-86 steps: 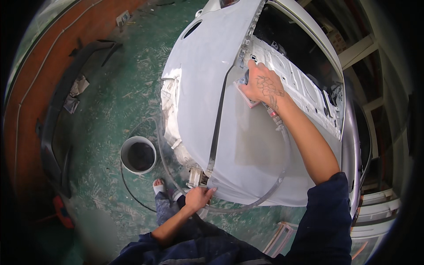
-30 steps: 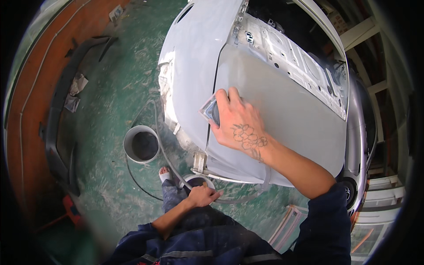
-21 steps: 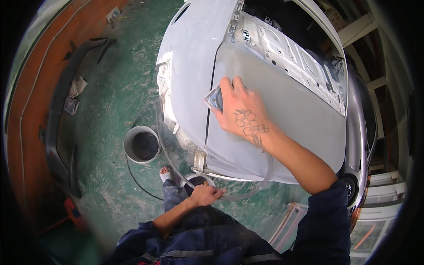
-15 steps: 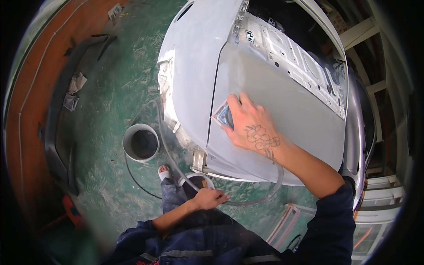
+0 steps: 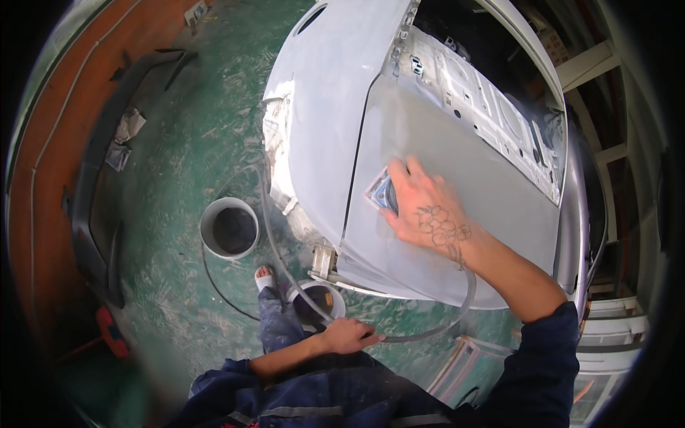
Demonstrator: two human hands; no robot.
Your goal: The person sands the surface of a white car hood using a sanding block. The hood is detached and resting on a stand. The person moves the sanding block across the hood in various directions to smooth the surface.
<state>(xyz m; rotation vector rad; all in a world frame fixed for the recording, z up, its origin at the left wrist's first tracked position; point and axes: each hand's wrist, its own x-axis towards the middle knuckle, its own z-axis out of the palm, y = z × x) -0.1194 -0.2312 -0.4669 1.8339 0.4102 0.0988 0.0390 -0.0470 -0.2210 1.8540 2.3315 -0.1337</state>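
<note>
My right hand (image 5: 421,207) is closed around a sanding tool (image 5: 378,191) with a squarish pad, resting on the primed grey car panel (image 5: 499,214), right of its dark vertical seam. My fingers cover much of the tool. A grey hose (image 5: 465,303) loops down from beneath my right wrist to my left hand (image 5: 351,335), whose fingers are closed on it below the panel's lower edge. To the left, the adjoining pale panel (image 5: 321,114) ends in a ragged white masked edge (image 5: 280,157).
A bucket (image 5: 229,228) stands left of the car, another bucket (image 5: 312,308) near my foot. A dark bumper (image 5: 96,207) lies along the orange wall (image 5: 53,107). Stamped white metal (image 5: 485,114) sits above the panel. Another vehicle (image 5: 578,185) and framed parts (image 5: 457,371) are at the right.
My right hand has moved the tool down from the upper panel, then rightward away from the seam. My left hand has left the panel's edge for the hose and shifted slightly right.
</note>
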